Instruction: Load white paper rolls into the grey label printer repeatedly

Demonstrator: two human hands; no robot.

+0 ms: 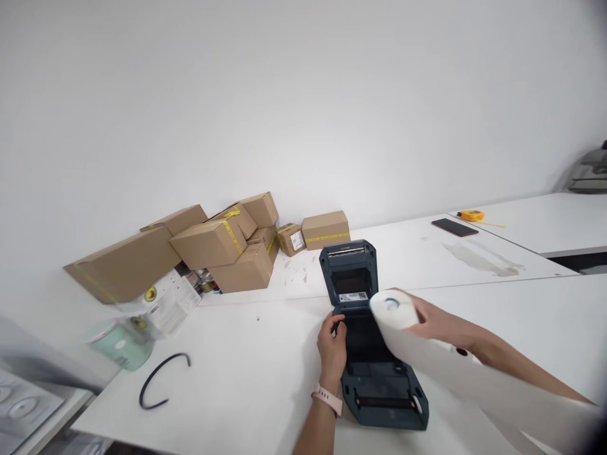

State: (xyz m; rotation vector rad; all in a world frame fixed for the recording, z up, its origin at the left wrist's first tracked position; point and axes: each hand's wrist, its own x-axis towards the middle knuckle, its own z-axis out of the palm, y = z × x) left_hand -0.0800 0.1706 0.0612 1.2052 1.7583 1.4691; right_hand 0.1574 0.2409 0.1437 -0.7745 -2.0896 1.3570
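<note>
White table (237,373): spreading across the foreground, running back toward a plain white wall (303,114).
Left hand (333,344): wearing a pink wristband (327,399) and touching the left edge of an open printer near its hinge; the fingers are curling, but whether they are gripping the edge cannot be told.
Right hand (434,321): closing around a roll of white paper, gripping it from the right.
Paper roll (391,309): tilting above the right side of the printer, looking slightly blurred; a long paper strip (502,385) is trailing from it toward the lower right, passing in front of the forearm.
Printer (365,341): sitting on the table with its dark lid (351,272) standing raised at the back.
Black curved strip (150,376): lying at the left.
Green canister (121,344): standing at the left edge, beyond the strip.
Cardboard boxes (208,243): piling up along the wall, behind and left of the printer.
Dark phone (454,227): lying flat at the back right.
Yellow tape measure (471,215): resting just beyond the phone.
Grey machine (590,174): showing partly at the far right.
</note>
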